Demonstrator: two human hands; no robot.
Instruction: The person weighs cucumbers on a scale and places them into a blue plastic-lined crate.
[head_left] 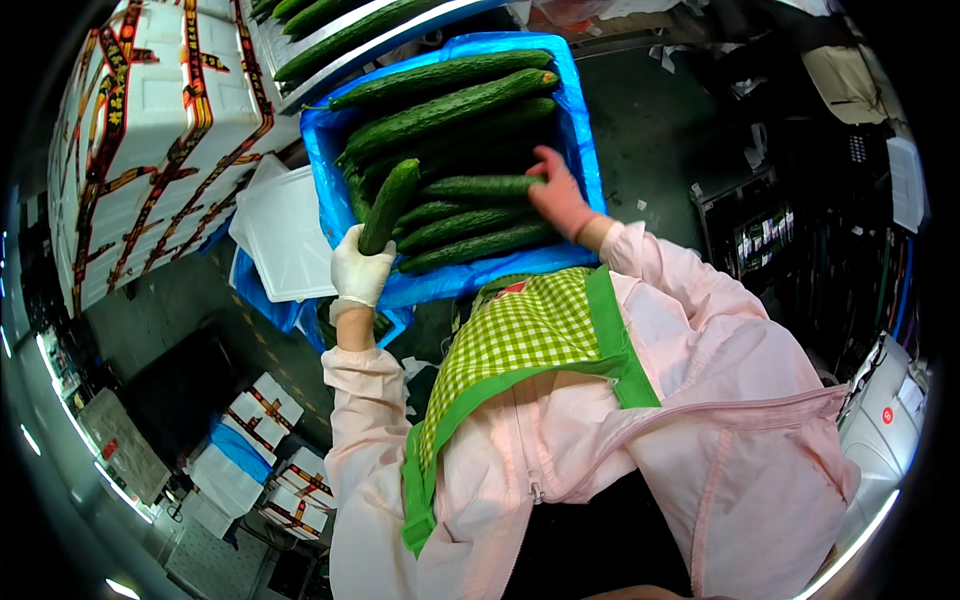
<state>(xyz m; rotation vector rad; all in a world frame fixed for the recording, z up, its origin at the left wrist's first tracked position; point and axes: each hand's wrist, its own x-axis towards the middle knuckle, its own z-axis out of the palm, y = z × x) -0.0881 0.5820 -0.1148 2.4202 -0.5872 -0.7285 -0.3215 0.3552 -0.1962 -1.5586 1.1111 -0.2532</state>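
Observation:
A box lined with blue plastic [588, 130] stands in front of me, with several long dark-green cucumbers [450, 105] lying in it. My left hand [362, 268], in a white glove, is closed around the lower end of one cucumber [390, 205], which points up and away over the box's left side. Inside the box on the right, my right hand [562, 195], in a pinkish glove, has its fingers around the right end of another cucumber [480, 187]. That one lies above several more in the near part of the box.
White foam boxes [165, 130] bound with printed tape are stacked at the left. A white lid [285, 235] leans beside the blue-lined box. Beyond it, a white tray [375, 50] holds more cucumbers. A dark crate [755, 225] stands on the floor at right.

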